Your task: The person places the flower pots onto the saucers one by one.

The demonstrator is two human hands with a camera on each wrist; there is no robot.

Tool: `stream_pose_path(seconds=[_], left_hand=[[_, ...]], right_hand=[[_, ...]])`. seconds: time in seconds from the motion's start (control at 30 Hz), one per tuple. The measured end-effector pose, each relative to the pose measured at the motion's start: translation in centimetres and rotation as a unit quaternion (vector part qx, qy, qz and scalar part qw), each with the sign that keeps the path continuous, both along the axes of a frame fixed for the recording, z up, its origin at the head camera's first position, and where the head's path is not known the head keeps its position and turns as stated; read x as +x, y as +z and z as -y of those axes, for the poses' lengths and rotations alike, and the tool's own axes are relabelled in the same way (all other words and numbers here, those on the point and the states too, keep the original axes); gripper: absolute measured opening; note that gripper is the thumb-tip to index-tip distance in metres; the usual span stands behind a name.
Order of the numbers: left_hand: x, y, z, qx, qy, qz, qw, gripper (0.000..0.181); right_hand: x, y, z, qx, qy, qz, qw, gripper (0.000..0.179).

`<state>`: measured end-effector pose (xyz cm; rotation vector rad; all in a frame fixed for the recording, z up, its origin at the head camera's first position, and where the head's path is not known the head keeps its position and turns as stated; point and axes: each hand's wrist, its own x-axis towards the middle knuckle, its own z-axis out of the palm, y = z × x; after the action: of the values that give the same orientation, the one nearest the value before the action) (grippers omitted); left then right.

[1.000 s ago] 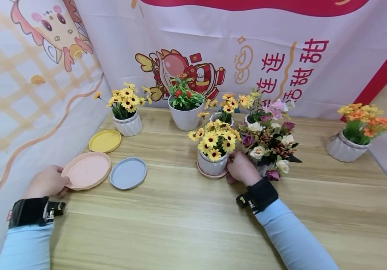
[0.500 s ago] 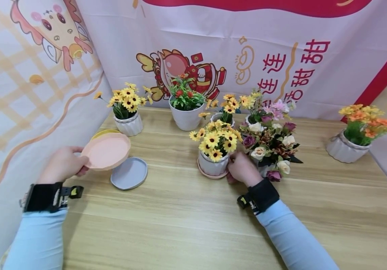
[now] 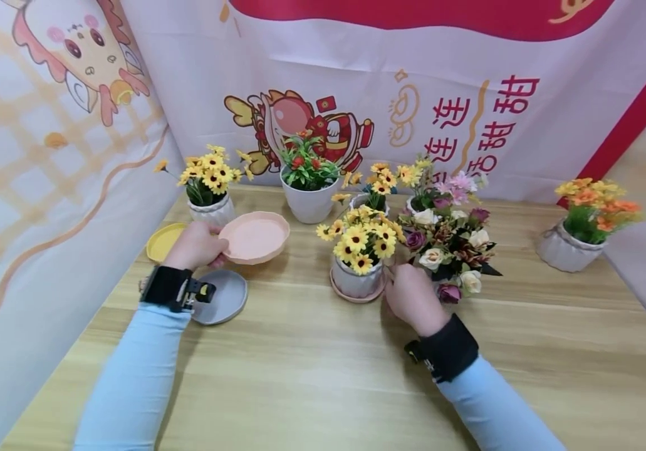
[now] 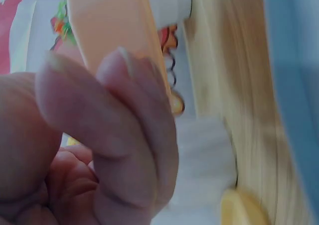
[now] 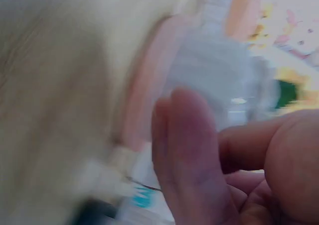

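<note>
My left hand (image 3: 195, 245) pinches the rim of a pink scalloped saucer (image 3: 256, 237), held above the table in front of the back-left pot. The left wrist view shows fingers curled against the saucer's edge (image 4: 107, 21). My right hand (image 3: 415, 297) is beside a white ribbed flowerpot (image 3: 359, 282) of yellow daisies, which stands on a smaller pink saucer (image 3: 351, 298). In the blurred right wrist view, the right fingers (image 5: 192, 135) are loosely bent beside the pot and hold nothing. A blue-grey saucer (image 3: 227, 300) and a yellow saucer (image 3: 161, 243) lie near my left arm.
A pot of yellow flowers (image 3: 212, 210) and a white pot with a leafy red-flowered plant (image 3: 310, 199) stand at the back. Rose-like flowers (image 3: 451, 250) crowd close to my right hand. Orange flowers in a pot (image 3: 573, 249) stand far right. Printed cloth hangs behind.
My left hand has lifted the pink saucer off the table and carried it right, past the yellow and blue-grey saucers. The right hand has shifted slightly away from the daisy pot.
</note>
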<state>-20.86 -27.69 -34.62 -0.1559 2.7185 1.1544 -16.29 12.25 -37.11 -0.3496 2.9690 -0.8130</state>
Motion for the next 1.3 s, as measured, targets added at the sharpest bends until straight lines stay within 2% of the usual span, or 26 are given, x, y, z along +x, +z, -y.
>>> stream_pose_path(seconds=[0.07,0.17,0.23,0.3,0.4,0.47,0.57,0.67,0.8,0.97,1.13,1.2,1.3], left_hand=[[-1.0,-0.6,-0.8,0.001,-0.013,-0.001,0.9999,0.037],[-2.2,-1.4,-2.0,0.007,-0.027,0.004,0.9996,0.038],[-2.9,-1.7,-2.7,0.001,-0.031,0.016,0.9994,0.042],[-3.5,-2.0,-3.3,-0.008,-0.034,0.03,0.9989,0.042],[-4.1,-2.1,-3.9,-0.034,-0.035,0.047,0.9977,0.038],[-4.5,-2.2,-4.2,-0.038,-0.041,0.051,0.9971,0.036],[-4.9,-2.6,-4.7,-0.033,-0.05,0.047,0.9971,0.031],[-5.0,-3.0,-5.1,-0.031,-0.055,0.041,0.9972,0.026],[-4.8,-3.5,-5.5,-0.036,-0.055,0.042,0.9969,0.022],[-4.5,-3.9,-5.4,-0.019,-0.046,0.041,0.9979,0.031],[-4.7,-4.0,-5.5,0.012,-0.026,0.05,0.9983,0.04],[-4.7,-3.9,-5.5,0.021,-0.024,0.053,0.9981,0.039],[-4.9,-3.7,-5.4,0.022,-0.019,0.055,0.9981,0.036]], right_hand=[[1.8,1.5,-0.2,-0.005,0.004,-0.014,0.9999,0.021],[4.1,4.5,-0.9,-0.022,0.019,-0.007,0.9996,0.027],[4.9,6.6,-1.4,-0.015,0.032,-0.017,0.9992,0.027],[4.7,8.6,-2.0,0.004,0.049,-0.035,0.9982,0.023],[2.5,11.8,-2.7,0.019,0.076,-0.047,0.9958,0.02],[0.2,14.0,-2.8,0.017,0.081,-0.029,0.9962,0.021],[-4.0,16.7,-2.4,0.027,0.083,-0.019,0.996,0.021],[-8.6,18.3,-1.0,0.045,0.082,-0.005,0.9956,0.022],[-14.2,18.3,1.5,0.073,0.077,0.033,0.9938,0.024],[-19.9,15.8,6.0,0.112,0.06,0.055,0.9904,0.023],[-23.6,13.0,9.4,0.146,0.042,0.089,0.9844,0.018],[-24.6,12.1,10.2,0.163,0.046,0.097,0.9807,0.012],[-25.9,11.1,10.7,0.192,0.058,0.1,0.9744,0.014]])
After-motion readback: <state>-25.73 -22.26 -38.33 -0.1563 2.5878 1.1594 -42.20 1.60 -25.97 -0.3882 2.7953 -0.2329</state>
